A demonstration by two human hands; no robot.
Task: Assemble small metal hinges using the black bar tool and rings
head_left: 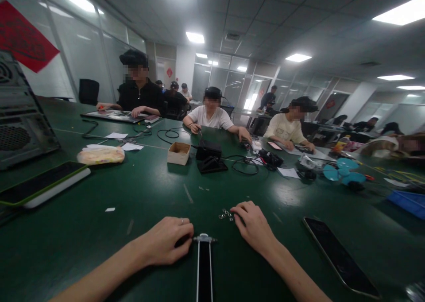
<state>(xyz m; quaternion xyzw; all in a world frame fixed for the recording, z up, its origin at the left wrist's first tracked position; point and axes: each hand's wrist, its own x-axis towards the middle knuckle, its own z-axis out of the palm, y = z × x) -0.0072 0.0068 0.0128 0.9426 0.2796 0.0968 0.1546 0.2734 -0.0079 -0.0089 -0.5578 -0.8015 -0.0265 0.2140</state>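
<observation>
Head view: the left hand (174, 241) is curled, thumb and fingers set apart, its fingertips at the left end of a metal end fitting (204, 238); whether they pinch it or only rest beside it, I cannot tell. The right hand (253, 226) is loosely bent, fingertips down at the edge of a cluster of small metal nuts (226, 214), and whether it grips one is hidden. The fitting caps one black, white-edged bar (204, 271), which lies between the forearms and runs off the bottom of the view. The bar looks stiff, fairly light and smooth, best held by its long edges near the fitting; the nuts look hard, very light and apt to slide, best pinched by their rims. I count about six nuts, though some overlap. Farther out on the green table (156, 195) are one smartphone (340, 255) to the right, one white paper scrap (110, 209) to the left, one green-edged device (43, 184), one plastic-wrapped pack (101, 155), one open cardboard box (177, 159) and one fan rotor (345, 171) showing three blue blades. Three people sit across the table.
</observation>
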